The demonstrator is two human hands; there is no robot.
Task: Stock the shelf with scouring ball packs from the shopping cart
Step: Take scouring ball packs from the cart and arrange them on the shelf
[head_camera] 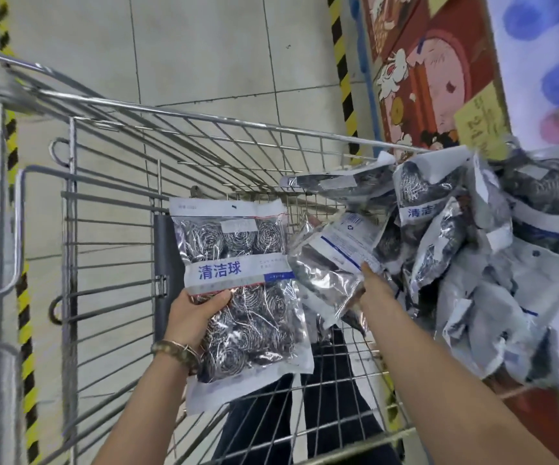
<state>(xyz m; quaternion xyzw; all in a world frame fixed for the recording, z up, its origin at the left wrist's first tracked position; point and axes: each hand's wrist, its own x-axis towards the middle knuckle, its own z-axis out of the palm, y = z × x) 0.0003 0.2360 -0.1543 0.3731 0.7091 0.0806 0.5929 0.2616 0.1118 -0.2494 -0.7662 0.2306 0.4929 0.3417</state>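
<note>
**Left hand.** The left hand [197, 317], at lower centre of the frame, grips the first pack [238, 290] by its lower left edge. The thumb lies across the front film and the fingers curl behind. The pack stands upright with its printed face toward the camera, above the open left part of the shopping cart [170, 107]. This grip likely keeps the label readable and the pack clear of the wire. A bracelet [177, 350] sits on the wrist.

**Right hand.** The right hand [375, 286], right of centre, reaches into the cart and pinches the near corner of the second pack [332, 260]. One digit presses on the white back label; the remaining fingers are hidden under the film. This pack lies tilted, back face up, with its far end against the pile of packs [473, 250].

**Stock location.** The pile fills the right side of the cart, heaped against the wire wall at centre right. The packs lie loosely and overlap at mixed angles.

**Step assessment.** One pack per hand suggests collection for a two-pack carry. The stocking destination is not identifiable in the view. Much stock remains, so the task is judged far from complete.

**Caution.** The film looks slick; a corner pinch may slip, and neighbouring packs may drag along.
</note>
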